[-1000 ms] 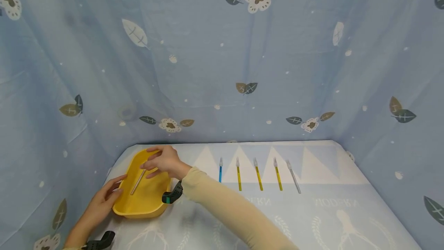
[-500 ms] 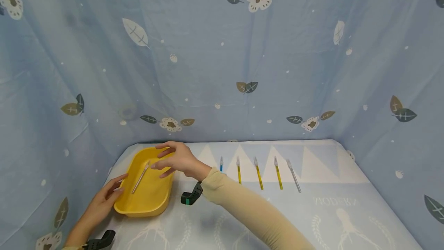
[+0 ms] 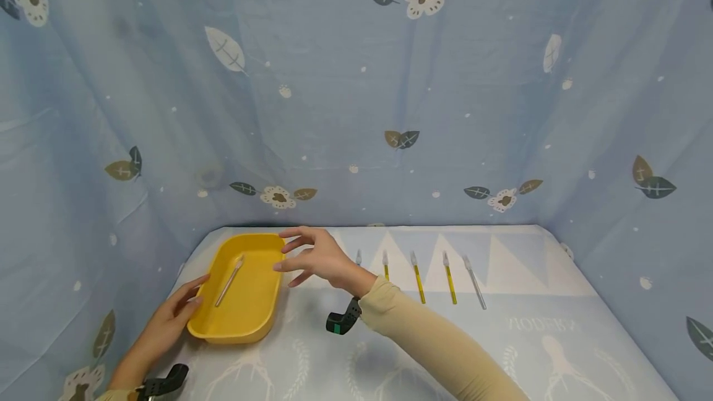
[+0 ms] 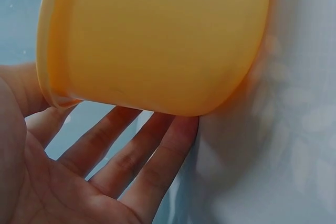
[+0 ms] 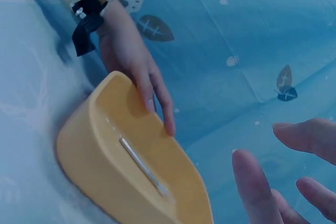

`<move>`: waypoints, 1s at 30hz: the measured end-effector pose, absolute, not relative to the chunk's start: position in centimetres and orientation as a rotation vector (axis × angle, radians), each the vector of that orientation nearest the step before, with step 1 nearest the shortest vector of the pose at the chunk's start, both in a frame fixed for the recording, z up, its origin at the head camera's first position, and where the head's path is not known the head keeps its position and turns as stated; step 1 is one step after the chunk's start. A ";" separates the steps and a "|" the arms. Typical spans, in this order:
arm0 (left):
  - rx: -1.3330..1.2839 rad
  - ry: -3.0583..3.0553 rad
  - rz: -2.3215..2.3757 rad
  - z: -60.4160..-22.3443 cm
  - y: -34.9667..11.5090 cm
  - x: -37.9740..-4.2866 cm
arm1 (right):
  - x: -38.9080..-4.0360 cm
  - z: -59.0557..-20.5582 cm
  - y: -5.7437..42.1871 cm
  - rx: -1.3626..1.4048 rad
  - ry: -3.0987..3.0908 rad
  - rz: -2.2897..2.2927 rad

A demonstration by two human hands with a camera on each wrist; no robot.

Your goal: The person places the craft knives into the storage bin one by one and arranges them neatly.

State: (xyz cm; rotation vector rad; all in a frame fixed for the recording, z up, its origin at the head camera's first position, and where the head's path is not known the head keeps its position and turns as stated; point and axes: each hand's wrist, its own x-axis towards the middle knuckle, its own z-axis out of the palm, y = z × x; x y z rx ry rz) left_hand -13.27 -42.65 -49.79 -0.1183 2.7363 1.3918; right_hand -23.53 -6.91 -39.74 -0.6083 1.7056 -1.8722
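A yellow plastic bin (image 3: 236, 336) stands at the table's left. My left hand (image 3: 166, 320) holds its left wall; in the left wrist view the fingers (image 4: 157, 166) lie along the outside and the thumb reaches over the rim. One silver craft knife (image 3: 229, 281) lies inside the bin, also seen in the right wrist view. My right hand (image 3: 320, 258) hovers just right of the bin, fingers spread and holding nothing. To its right, several capped craft knives lie in a row: a blue one (image 3: 359, 257), partly hidden by the right hand, yellow ones (image 3: 419, 280) and a silver one (image 3: 475, 282).
A pale patterned cloth (image 3: 535, 351) covers the table. Blue curtains (image 3: 356, 79) with leaves and flowers hang behind it and at both sides. The right forearm's beige sleeve (image 3: 434, 339) crosses the front of the table. Black camera mounts (image 3: 342, 320) sit on both wrists.
My right hand has let go of the silver craft knife, leaving it in the bin, and has moved right, past the bin's rim. My left hand stays on the bin.
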 end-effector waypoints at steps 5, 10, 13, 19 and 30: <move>-0.114 2.733 1.398 -49.8 -42.5 -13.4 | -23.2 -40.5 -5.0 -0.573 1.771 -1.855; -0.108 2.732 1.416 -49.9 -42.3 -13.3 | -22.9 -40.8 -3.2 -0.550 1.843 -1.828; -0.098 2.737 1.427 -49.9 -42.3 -13.2 | -23.0 -41.1 -2.1 -0.541 1.857 -1.830; -0.085 2.745 1.443 -50.1 -42.3 -13.2 | -23.3 -42.0 0.0 -0.515 1.896 -1.856; -0.099 2.742 1.444 -49.9 -42.4 -13.2 | -23.3 -44.5 2.8 -0.469 1.940 -1.829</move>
